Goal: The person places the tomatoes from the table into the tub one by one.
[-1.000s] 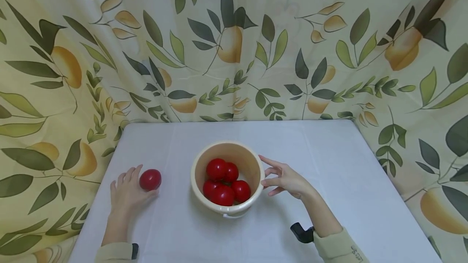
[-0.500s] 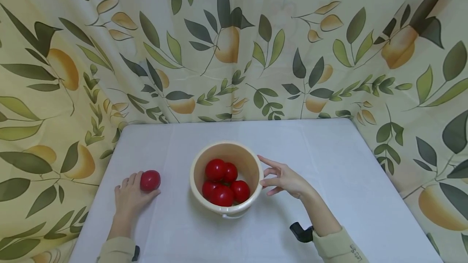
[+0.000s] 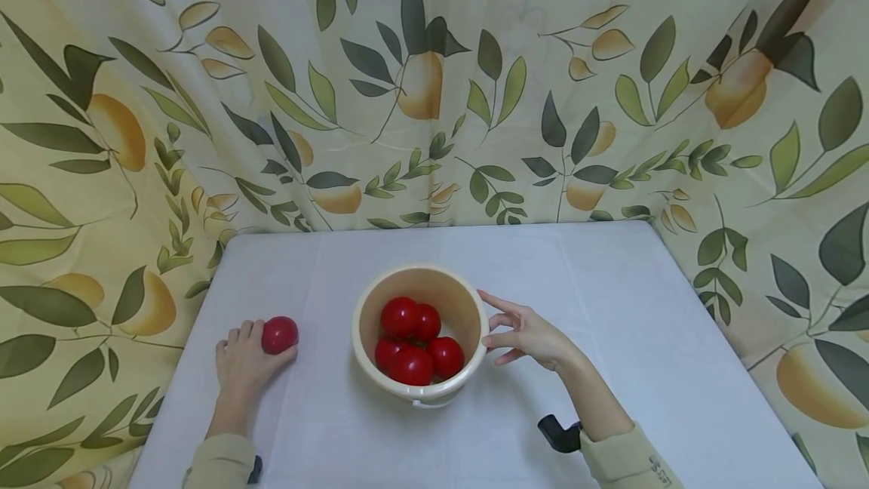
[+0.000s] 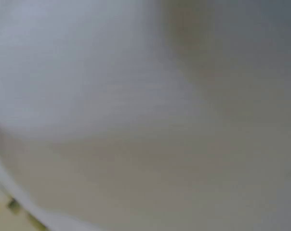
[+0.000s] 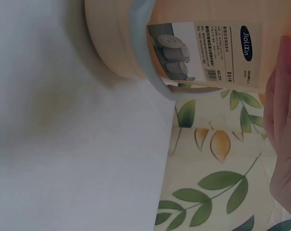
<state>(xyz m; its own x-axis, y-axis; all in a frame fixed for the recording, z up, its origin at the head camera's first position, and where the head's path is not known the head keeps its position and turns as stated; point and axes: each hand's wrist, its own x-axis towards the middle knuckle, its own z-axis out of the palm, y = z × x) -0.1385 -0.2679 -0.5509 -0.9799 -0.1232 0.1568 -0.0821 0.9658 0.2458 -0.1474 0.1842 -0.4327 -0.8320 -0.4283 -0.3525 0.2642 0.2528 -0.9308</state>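
Observation:
My left hand [image 3: 243, 361] lies on the table at the left, its fingers and thumb around a shiny red round fruit [image 3: 280, 335], perhaps a tomato. Its grip is partly hidden, and the left wrist view is too blurred to show it. A cream bucket [image 3: 363, 357] stands upright near the middle, with several similar red fruits [image 3: 410, 364] inside. At the bucket's right side, my right hand [image 3: 532, 336] touches the wall near the rim with extended fingers. The right wrist view shows the fingers [image 5: 283, 91] against the bucket and its printed label [image 5: 208, 55].
A white cloth covers the table [image 3: 434, 447]. The bucket's pale handle [image 3: 434, 403] hangs down at the front. A patterned curtain [image 3: 502, 149] rises behind the table and along both sides. A black strap-like piece [image 3: 560, 433] sits at the right wrist.
My left hand has shifted slightly right, and its fingers have drawn in closer around the red fruit. The right hand and bucket stay in place.

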